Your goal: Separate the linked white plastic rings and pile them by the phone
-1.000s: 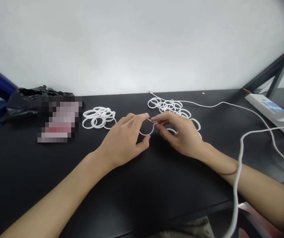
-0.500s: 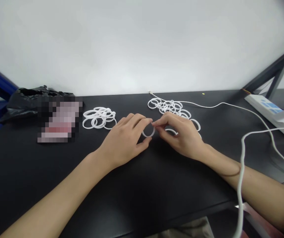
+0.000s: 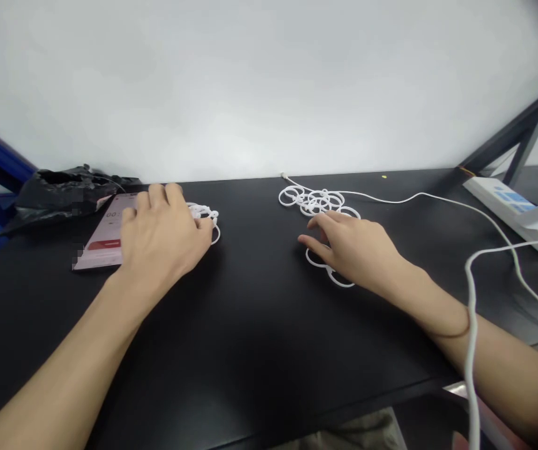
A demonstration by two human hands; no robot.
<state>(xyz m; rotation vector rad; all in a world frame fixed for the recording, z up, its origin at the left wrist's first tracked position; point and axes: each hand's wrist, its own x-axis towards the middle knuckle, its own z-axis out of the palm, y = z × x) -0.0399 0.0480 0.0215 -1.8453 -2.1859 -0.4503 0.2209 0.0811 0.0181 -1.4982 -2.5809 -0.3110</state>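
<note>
My left hand lies palm down over a small pile of white rings at the left of the black table. Its fingers are stretched forward and hide most of that pile. My right hand rests on the near edge of a second, larger heap of white rings, fingers spread and slightly curled, tips on the table. One ring peeks out beneath its palm. I cannot see any ring gripped in either hand.
A pink-and-white flat card or screen lies just left of my left hand, with a crumpled black bag behind it. White cables run across the right side to a white power strip. A blue frame stands at far left.
Both hands held one white ring between them at the table's middle. Now they have parted: the left hand moved left onto the left pile, and the right hand dropped onto the right heap.
</note>
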